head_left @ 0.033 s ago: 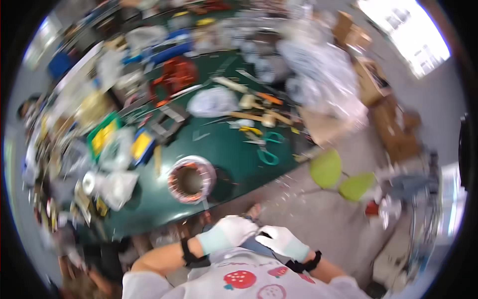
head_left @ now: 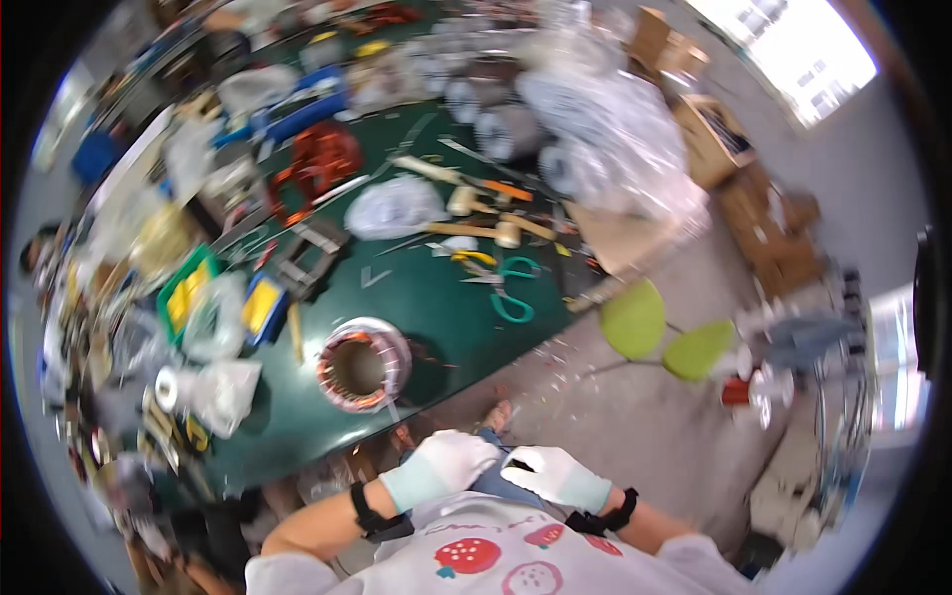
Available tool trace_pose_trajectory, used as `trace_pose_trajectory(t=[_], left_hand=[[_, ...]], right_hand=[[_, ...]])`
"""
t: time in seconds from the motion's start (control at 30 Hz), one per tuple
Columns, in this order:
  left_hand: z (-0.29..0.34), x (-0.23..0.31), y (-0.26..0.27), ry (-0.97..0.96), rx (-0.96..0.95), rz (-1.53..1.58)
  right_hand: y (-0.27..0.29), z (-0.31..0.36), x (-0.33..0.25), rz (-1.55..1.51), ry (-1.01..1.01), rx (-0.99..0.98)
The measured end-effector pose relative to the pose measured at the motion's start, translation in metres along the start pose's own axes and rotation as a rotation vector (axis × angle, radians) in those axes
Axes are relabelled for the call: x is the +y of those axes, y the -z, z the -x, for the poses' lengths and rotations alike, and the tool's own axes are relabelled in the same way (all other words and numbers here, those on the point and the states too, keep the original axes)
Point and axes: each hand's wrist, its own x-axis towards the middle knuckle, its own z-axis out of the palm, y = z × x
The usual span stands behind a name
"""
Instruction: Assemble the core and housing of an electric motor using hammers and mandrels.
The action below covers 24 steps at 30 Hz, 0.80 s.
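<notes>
At the left end of the counter [head_left: 416,297], well left of the coil [head_left: 393,362], a white roll [head_left: 169,389] lies beside a clear bag [head_left: 230,399]. A green tray [head_left: 184,299] with yellow in it and a blue tray [head_left: 262,307] sit left of the coil and a little beyond it. A metal frame [head_left: 309,260] lies nearer, also beyond the coil. The coil itself, a white ring with copper windings, stands by the counter's near edge. A white bag [head_left: 397,206] lies well beyond it.

The left hand [head_left: 454,461], in a white glove, is on the near side of the coil, to its right, and not touching it. Its grip looks curled inward; from here I can't tell if it has hold of anything. Teal scissors [head_left: 497,285] lie right of the coil and beyond it. The right hand [head_left: 555,478], gloved too, is farther right of the coil, its grip partly curled with a small gap at the thumb; what that holds, if anything, I can't tell. A green chair [head_left: 635,319] stands well right of the coil.
</notes>
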Motion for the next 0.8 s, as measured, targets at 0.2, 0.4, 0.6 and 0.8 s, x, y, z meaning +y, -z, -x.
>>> trace_pose_trajectory(t=[0.2,0.4,0.6,0.8], left_hand=[[-0.019,0.019,0.002,0.003,-0.079,-0.063],[-0.032,0.012,0.01,0.057,-0.113,-0.026],[-0.063,0.021,0.009,0.148,-0.17,-0.058],[-0.077,0.023,0.022,0.263,-0.143,-0.058]], right_hand=[[-0.011,0.009,0.004,0.028,-0.088,0.107],[0.004,0.02,0.026,-0.022,-0.044,0.165],[0.004,0.001,0.042,-0.046,0.032,0.2],[0.027,0.0,0.089,-0.076,0.011,0.207]])
